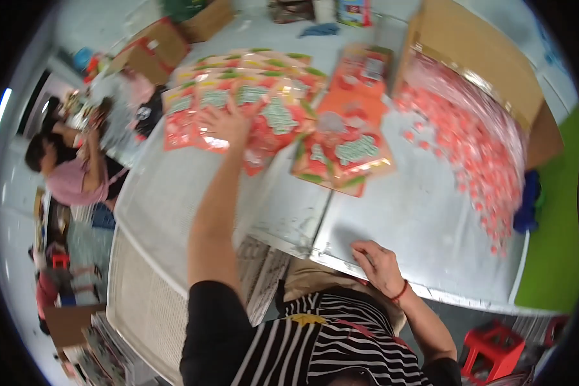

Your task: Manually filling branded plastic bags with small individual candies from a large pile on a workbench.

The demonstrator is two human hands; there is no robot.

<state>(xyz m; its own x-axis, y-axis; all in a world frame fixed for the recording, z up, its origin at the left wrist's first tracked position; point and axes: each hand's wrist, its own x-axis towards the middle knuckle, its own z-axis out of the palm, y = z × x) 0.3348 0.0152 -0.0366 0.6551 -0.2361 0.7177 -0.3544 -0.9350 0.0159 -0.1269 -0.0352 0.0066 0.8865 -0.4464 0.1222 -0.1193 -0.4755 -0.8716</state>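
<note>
Reaching far across the metal table (pixel 392 225), the left hand (pixel 226 123) lies spread flat on the fanned red pouches (pixel 238 103), gripping nothing. The fan runs left to right. The right hand (pixel 378 264) rests loosely curled, empty, at the near edge, well apart.

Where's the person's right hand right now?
In the head view the right hand rests on the near edge of the metal table, lower right of centre, apart from the red pouches and empty.
</note>
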